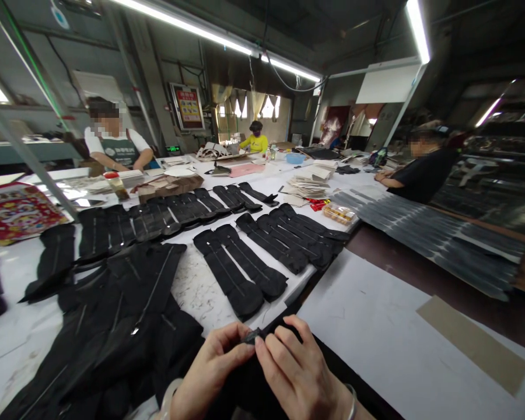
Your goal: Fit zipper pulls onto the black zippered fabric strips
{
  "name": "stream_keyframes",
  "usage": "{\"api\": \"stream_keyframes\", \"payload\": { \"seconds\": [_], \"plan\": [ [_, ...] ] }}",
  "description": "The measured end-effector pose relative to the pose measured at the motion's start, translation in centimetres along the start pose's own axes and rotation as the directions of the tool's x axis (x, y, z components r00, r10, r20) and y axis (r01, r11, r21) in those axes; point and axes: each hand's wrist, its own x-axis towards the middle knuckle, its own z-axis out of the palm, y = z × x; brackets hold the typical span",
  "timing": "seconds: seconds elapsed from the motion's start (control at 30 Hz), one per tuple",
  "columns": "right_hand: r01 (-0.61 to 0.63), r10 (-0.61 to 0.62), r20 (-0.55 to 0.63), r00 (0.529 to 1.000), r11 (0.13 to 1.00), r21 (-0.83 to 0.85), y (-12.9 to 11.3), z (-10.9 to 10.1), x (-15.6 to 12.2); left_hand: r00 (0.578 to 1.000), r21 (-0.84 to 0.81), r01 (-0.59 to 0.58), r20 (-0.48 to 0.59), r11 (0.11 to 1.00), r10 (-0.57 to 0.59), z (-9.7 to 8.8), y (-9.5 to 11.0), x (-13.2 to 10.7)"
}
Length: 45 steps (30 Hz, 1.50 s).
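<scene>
My left hand (214, 364) and my right hand (293, 367) meet low in the view, thumbs and fingertips pinched on the edge of a black fabric piece (254, 335). Most of that piece hangs below the fingers and blends into the dark area there. To the left lies a heap of black zippered fabric pieces (126, 326). Just beyond my hands, two long black fabric pieces (240, 268) with rounded ends lie flat on the white table (201, 291). Further back, a row of similar black pieces (157, 219) overlaps across the table.
A tan strip (472, 344) lies on a white board to the right. Grey sheets (437, 239) spread behind it, near a clear box (339, 214) and stacked pale pieces (310, 181). Co-workers stand at the left (114, 140), far back (256, 140) and right (429, 163).
</scene>
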Motion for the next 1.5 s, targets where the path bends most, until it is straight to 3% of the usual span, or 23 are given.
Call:
{"api": "stream_keyframes", "payload": {
  "seconds": [0.2, 0.43, 0.57, 0.67, 0.77, 0.87, 0.97, 1.1, 1.27, 1.37, 1.43, 1.5],
  "plan": [
    [-0.088, 0.091, -0.042, 0.995, 0.994, 0.07, -0.5, 0.6, -0.6, 1.0, 0.009, 0.011, 0.01, 1.0, -0.011, 0.2, 0.0, -0.4],
    [-0.341, 0.362, -0.05, 0.931, 0.909, 0.238, -1.4, 1.8, -0.4, 0.999, 0.148, -0.033, 0.012, 0.988, 0.031, -0.2, 0.1, -0.8],
    [-0.356, 0.376, -0.037, 0.926, 0.899, 0.254, -1.3, 1.8, -0.2, 0.997, 0.222, -0.081, 0.016, 0.972, 0.079, -0.3, 0.0, -0.6],
    [-0.397, 0.413, 0.0, 0.911, 0.877, 0.27, -1.0, 1.6, 0.2, 0.985, 0.358, -0.164, 0.012, 0.919, 0.171, -0.3, 0.0, -0.4],
    [-0.457, 0.447, 0.115, 0.887, 0.817, 0.353, -0.4, 1.2, 0.9, 0.961, 0.521, -0.249, 0.031, 0.816, 0.274, -0.4, 0.0, -0.3],
    [-0.591, 0.479, 0.347, 0.807, 0.666, 0.456, 0.3, 0.4, 1.8, 0.941, 0.617, -0.3, 0.067, 0.727, 0.332, -0.8, 0.0, -0.2],
    [-0.761, 0.501, 0.573, 0.648, 0.452, 0.465, 1.1, -0.4, 2.7, 0.938, 0.647, -0.311, 0.093, 0.696, 0.333, -1.1, 0.1, -0.2],
    [-0.871, 0.495, 0.719, 0.487, 0.216, 0.441, 1.7, -0.6, 3.2, 0.974, 0.568, -0.221, 0.091, 0.793, 0.206, -1.3, 0.6, -0.3],
    [-0.898, 0.451, 0.829, 0.331, -0.12, 0.424, 1.7, 0.6, 2.9, 0.997, 0.258, -0.021, 0.073, 0.966, 0.002, -1.1, 1.1, -0.5],
    [-0.846, 0.445, 0.854, 0.27, -0.314, 0.431, 1.6, 1.4, 2.7, 0.996, 0.113, 0.06, 0.063, 0.992, -0.068, -1.0, 0.9, -0.5],
    [-0.752, 0.463, 0.843, 0.273, -0.444, 0.487, 1.4, 1.8, 2.3, 0.996, 0.079, 0.076, 0.05, 0.994, -0.08, -1.2, 0.8, -0.6],
    [-0.676, 0.481, 0.831, 0.28, -0.515, 0.527, 1.1, 2.0, 1.8, 0.995, 0.07, 0.081, 0.049, 0.994, -0.084, -1.5, 0.7, -0.7]
  ]
}}
